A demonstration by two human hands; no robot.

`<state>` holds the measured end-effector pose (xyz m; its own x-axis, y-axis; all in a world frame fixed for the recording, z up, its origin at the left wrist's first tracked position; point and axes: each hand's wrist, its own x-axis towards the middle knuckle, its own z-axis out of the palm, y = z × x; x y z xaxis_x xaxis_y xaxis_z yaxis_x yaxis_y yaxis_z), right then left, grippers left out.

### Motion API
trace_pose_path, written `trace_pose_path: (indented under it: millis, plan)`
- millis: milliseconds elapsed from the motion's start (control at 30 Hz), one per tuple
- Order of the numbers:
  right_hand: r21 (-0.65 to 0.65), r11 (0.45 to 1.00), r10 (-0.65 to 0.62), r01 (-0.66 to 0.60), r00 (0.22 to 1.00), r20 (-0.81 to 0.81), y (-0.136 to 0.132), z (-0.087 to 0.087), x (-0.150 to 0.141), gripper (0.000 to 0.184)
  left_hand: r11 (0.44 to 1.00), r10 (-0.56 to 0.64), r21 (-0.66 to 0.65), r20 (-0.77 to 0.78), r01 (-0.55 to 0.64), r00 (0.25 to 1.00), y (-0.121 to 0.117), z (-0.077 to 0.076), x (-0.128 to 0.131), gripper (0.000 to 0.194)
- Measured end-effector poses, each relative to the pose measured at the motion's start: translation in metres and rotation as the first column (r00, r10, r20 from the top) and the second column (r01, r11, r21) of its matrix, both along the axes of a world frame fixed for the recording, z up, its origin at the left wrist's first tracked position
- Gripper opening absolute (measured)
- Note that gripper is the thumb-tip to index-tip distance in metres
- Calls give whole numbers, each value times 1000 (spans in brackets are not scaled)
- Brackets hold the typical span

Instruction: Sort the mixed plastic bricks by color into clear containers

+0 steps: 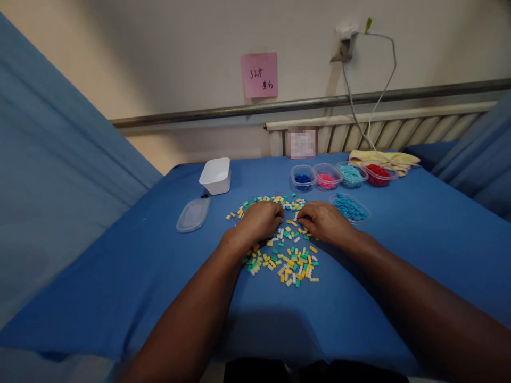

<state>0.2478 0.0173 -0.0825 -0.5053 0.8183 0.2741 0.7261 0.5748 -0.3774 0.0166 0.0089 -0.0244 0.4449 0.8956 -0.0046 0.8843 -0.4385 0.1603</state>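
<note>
Small toy bricks [297, 263] in yellow, white and green lie scattered in a loose pile on the blue cloth. Over the left side of the pile is my left hand [261, 219], its fingers curled down and together; whatever they pinch is hidden. Across from it, my right hand [323, 219] rests at the pile's right edge with thumb and fingertips drawn together beside a pale brick. Whether that brick is between the fingertips is too small to tell. A gap with several bricks separates the two hands.
Clear tubs hold dark blue bricks [302, 182], pink bricks [327, 181], light turquoise bricks [351, 175] and red bricks [377, 174]. Teal bricks [349, 207] fill a shallow lid nearer me. A white container [216, 176] and a clear lid [193, 215] stand left; a yellow cloth [399, 159] lies back right.
</note>
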Motion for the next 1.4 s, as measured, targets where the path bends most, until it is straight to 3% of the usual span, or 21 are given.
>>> trace_pose_path:
  millis: [200,367,467,533,700,833,900,1000,1133,1267,1400]
  plan:
    - [4,1000,-20,21,997,-75,-1,2,4,22,993,86,-93,119,-75,989,8,-4,-28,27]
    - [94,973,-180,209,951,-253,9,6,53,38,989,89,-125,133,-72,987,7,-6,-37,30]
    - [88,920,-353,381,906,-234,13,9,93,38,999,32,-33,111,-29,993,5,-4,-30,28]
    - [50,903,-407,426,887,-217,14,9,113,39,999,-19,52,62,16,998,4,-3,-23,25]
    - [-48,933,-359,356,918,-166,14,11,134,36,988,-90,116,-88,100,992,4,-4,-10,21]
    - [-26,920,-390,391,907,-156,14,14,143,34,987,-73,133,-127,90,989,4,-4,-8,21]
    - [-19,907,-420,421,898,-132,14,14,148,34,990,-32,132,-70,41,997,4,-2,-7,23]
    - [-38,901,-434,432,898,-73,14,11,153,34,994,32,97,182,-50,983,3,0,-4,25]
    - [-143,920,-371,365,929,-16,14,6,150,46,992,124,-61,515,-108,848,3,-3,0,23]
    - [-96,917,-379,388,920,100,11,4,137,76,978,194,-184,622,-100,759,4,-10,1,24]
    - [-55,909,-388,414,886,254,7,8,125,81,985,155,-157,630,-71,761,3,-14,4,23]
